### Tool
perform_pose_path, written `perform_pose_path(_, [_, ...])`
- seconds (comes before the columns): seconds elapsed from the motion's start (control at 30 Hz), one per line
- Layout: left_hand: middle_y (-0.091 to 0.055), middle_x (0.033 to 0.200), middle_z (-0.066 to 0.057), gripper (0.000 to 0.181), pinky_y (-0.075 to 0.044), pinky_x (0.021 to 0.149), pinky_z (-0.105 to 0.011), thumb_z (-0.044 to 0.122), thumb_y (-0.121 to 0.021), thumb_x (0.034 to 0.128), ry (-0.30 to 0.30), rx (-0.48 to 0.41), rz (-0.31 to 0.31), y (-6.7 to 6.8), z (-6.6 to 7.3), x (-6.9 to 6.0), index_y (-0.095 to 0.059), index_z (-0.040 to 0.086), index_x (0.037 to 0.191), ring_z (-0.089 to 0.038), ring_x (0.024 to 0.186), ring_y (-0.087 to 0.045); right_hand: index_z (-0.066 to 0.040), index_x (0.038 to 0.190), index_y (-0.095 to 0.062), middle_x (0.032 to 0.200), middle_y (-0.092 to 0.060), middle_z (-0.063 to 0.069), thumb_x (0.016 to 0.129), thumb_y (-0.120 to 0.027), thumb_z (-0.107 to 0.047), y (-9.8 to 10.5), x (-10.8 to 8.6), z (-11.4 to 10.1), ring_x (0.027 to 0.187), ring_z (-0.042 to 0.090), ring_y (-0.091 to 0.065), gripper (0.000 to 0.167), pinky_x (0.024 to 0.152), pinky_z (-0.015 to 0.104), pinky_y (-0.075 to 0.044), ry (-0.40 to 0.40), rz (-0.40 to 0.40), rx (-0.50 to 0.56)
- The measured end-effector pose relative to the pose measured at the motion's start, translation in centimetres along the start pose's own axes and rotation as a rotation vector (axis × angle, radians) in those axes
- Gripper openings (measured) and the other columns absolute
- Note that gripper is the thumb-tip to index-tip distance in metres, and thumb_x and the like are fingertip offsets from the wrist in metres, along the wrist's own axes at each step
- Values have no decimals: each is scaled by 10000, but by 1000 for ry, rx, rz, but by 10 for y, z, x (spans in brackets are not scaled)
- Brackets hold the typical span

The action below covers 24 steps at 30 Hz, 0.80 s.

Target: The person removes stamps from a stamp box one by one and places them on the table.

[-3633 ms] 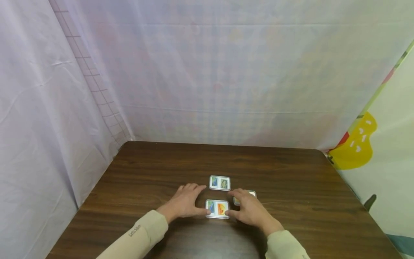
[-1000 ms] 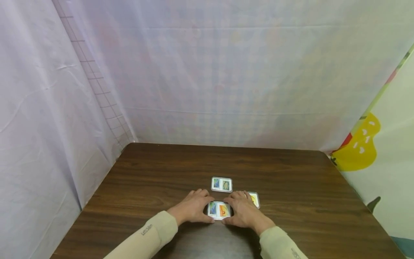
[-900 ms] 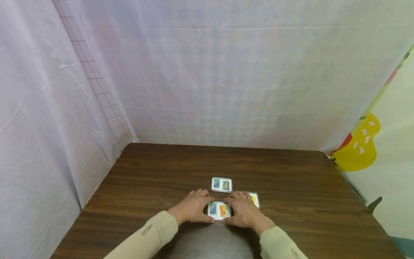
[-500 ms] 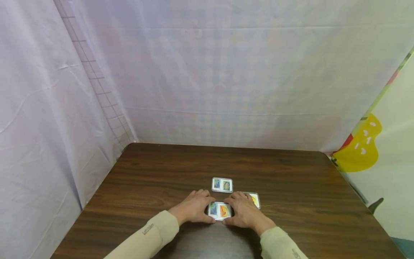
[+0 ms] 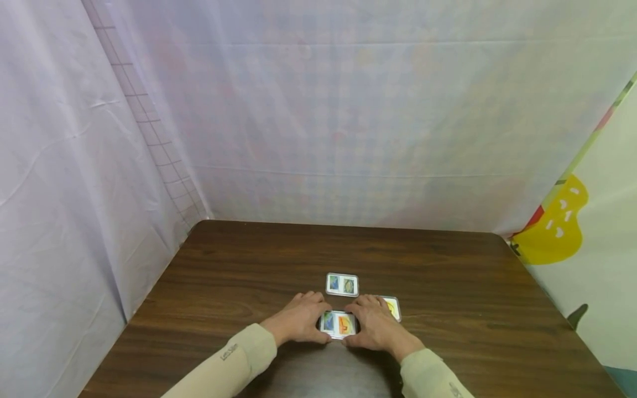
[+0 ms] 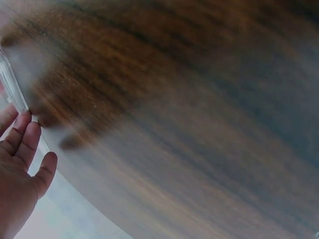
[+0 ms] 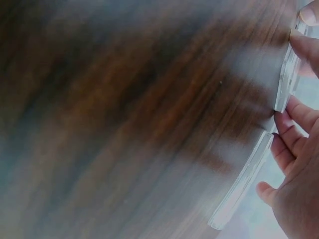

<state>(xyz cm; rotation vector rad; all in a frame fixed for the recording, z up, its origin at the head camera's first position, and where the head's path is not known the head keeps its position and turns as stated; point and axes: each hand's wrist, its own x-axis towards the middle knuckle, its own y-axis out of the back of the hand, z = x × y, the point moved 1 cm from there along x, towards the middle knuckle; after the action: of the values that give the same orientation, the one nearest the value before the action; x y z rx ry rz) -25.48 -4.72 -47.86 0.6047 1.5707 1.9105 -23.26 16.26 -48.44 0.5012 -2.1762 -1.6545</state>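
In the head view, a flat clear plastic case with a blue-green picture and an orange one lies on the table between both hands. My left hand grips its left end, thumb at the near edge and fingers at the far edge. The right hand holds the other end in the same way. Both wrist views show fingertips against the clear case wall. A second case lies just beyond, and a third with a yellow picture is partly hidden behind the right hand.
The brown wood-grain table stretches out ahead and to both sides. White curtains hang behind it and at the left. A pale cloth with a yellow shape hangs on the right.
Since the earliest frame, both hands have closed in around the near case, with fingers now at its far edge. Over the last second, hands and cases have stayed nearly still.
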Motion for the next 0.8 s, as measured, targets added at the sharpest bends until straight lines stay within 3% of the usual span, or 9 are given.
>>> perform_pose_path(0.6, [-534,1032,87,605,-389,812,-267,514,-769,772,-21,27,-7,3,1,0,-659,150,1244,-67,916,-456,-94,1166,-657,1164,-599,87,685,-813,-469,-2,0,-1,1199,327,-508,629,1054,608,-302,-8,17,1])
perform_pose_path(0.8, [-539,1011,93,568,-390,802,-268,511,-767,761,-37,48,18,2,1,0,-675,166,1203,-68,906,-465,-93,1176,-652,1169,-597,78,696,-804,-491,-2,0,-1,1214,326,-499,642,1061,607,-289,-11,8,-4])
